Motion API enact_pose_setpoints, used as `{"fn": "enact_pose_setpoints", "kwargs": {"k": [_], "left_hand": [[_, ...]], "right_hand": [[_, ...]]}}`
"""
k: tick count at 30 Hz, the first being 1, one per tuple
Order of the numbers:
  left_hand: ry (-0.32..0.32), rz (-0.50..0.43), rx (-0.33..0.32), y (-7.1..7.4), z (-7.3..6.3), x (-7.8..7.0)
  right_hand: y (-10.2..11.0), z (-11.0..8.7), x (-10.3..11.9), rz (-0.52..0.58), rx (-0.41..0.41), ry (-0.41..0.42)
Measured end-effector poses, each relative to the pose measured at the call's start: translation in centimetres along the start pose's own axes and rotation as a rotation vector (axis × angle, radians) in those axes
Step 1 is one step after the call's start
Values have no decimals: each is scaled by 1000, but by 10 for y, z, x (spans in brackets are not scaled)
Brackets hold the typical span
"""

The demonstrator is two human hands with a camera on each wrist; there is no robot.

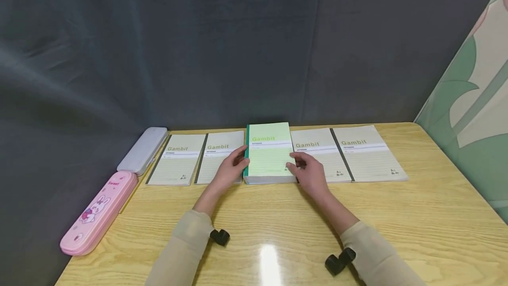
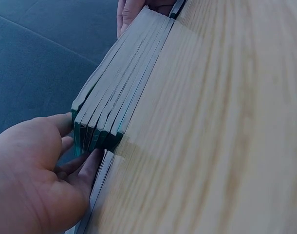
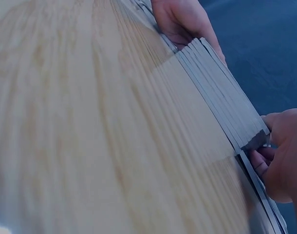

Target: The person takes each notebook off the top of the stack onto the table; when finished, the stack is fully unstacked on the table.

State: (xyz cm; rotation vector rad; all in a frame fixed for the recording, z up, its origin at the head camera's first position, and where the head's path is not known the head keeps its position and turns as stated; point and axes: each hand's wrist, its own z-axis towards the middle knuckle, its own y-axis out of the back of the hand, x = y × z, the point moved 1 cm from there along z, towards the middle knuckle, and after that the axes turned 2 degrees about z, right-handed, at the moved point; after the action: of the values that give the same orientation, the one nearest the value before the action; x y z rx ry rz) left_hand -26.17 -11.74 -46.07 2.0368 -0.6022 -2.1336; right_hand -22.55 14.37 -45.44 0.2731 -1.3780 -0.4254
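In the middle of the row at the back of the table stands a thick stack of notebooks (image 1: 270,158), its top cover pale green with a green spine and the word Gambit. My left hand (image 1: 231,167) touches the spine side, thumb nearer me and fingers farther back. Against the opposite side rests my right hand (image 1: 311,174), with thumb and fingers spread along the edge. The left wrist view shows the stack's page edges (image 2: 124,78) and its layered green spines. In the right wrist view, the right hand (image 3: 285,151) is at the stack's corner.
Cream Gambit notebooks lie left (image 1: 174,160) and right (image 1: 369,153) of the stack, close beside it. A pink pencil case (image 1: 99,213) and a pale grey case (image 1: 143,150) lie along the left table edge. A dark curtain (image 1: 238,47) hangs behind the table (image 1: 238,233).
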Motion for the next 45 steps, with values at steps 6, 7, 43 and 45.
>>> {"fn": "enact_pose_setpoints", "kwargs": {"k": [6, 7, 43, 45], "left_hand": [[8, 47, 3, 2, -1, -1], [10, 50, 6, 2, -1, -2], [10, 45, 66, 0, -3, -3], [10, 41, 69, 1, -4, -3]], "right_hand": [[3, 1, 1, 4, 14, -14], [4, 2, 1, -1, 19, -16], [104, -19, -51, 373, -4, -224], [113, -22, -55, 451, -9, -215]]}}
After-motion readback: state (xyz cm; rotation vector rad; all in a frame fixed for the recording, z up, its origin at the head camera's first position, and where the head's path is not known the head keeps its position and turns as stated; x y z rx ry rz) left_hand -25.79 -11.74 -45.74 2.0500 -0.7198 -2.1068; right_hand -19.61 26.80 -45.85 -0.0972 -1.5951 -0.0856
